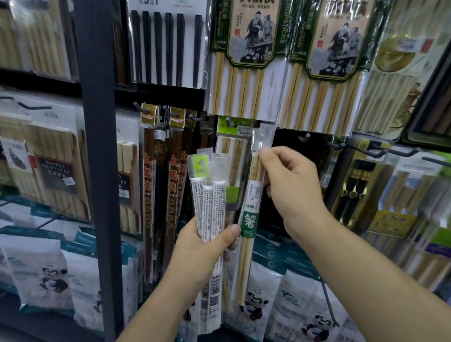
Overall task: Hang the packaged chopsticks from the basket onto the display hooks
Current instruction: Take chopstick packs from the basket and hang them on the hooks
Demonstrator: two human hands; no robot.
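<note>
Both my forearms are bare and reach up and forward. My left hand [203, 250] sits lower, fingers curled round a bundle of packets [210, 196], thumb laid across its front. My right hand [293, 189], above and to its right, pinches a single packet [250, 223] near the top between thumb and forefinger.

Single pack [249, 223] right of bundle [210, 196]

Bare left forearm [159, 294], bare right forearm [357, 267], left grip [203, 247], right grip [288, 184], short plain thumbnail [235, 228]
</note>
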